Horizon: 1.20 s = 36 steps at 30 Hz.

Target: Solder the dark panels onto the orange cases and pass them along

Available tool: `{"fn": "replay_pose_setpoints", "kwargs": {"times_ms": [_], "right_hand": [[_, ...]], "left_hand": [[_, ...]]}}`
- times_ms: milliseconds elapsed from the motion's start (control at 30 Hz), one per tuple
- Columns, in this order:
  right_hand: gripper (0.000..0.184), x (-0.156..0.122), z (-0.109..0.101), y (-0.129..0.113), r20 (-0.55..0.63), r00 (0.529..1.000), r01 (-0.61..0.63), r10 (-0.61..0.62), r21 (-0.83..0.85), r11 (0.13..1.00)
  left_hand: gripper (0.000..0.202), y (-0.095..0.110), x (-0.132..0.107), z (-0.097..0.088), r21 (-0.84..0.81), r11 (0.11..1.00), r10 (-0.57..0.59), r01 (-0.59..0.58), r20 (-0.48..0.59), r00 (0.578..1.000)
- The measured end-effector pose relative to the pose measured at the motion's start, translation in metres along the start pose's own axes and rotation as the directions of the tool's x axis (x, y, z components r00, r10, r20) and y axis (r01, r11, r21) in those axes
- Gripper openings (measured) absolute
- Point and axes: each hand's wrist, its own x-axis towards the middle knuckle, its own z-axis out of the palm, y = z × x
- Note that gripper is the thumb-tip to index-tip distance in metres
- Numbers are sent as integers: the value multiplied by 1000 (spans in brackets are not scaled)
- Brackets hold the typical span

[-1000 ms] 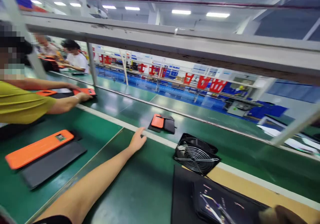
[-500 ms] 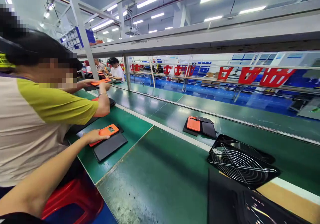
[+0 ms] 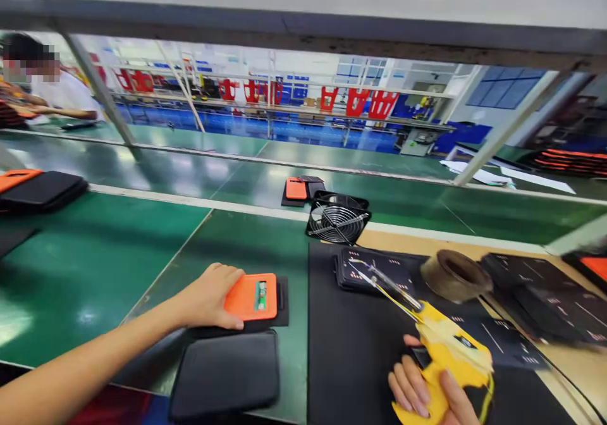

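My left hand [image 3: 208, 298] grips the left end of an orange case [image 3: 251, 296] that lies on a black panel [image 3: 279, 305] on the green bench. A second black panel [image 3: 226, 374] sits just in front of it. My right hand [image 3: 422, 393] is closed round the handle of a yellow tool [image 3: 446, 352] whose thin metal tip [image 3: 379, 281] points up-left over a black printed panel [image 3: 379, 270] on a black mat [image 3: 351, 349].
A black fan [image 3: 337, 219] stands at the conveyor's near edge, with an orange-and-black set [image 3: 301, 191] on the belt behind it. A brown tape roll [image 3: 455, 275] and stacked black panels [image 3: 545, 292] lie to the right. More black and orange parts [image 3: 38, 188] lie at far left; a co-worker sits far back left.
My view swung right and down to my own bench. My left hand has brought the orange case and black panels from the left over beside the black mat. My right hand with the yellow tool came into view.
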Motion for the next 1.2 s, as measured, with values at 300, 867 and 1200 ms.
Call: {"fn": "replay_pose_setpoints", "kwargs": {"times_ms": [300, 867, 1200], "right_hand": [[32, -6, 13, -5, 178, 983, 36, -44, 49, 998], [30, -1, 7, 1, 211, 964, 137, -163, 133, 982], [26, -2, 5, 2, 215, 943, 206, -256, 231, 951]], "left_hand": [[71, 32, 9, 15, 27, 928, 371, -371, -40, 928], [24, 80, 92, 3, 129, 889, 457, -440, -177, 872], [61, 156, 159, -23, 36, 907, 420, -419, -11, 908]]}}
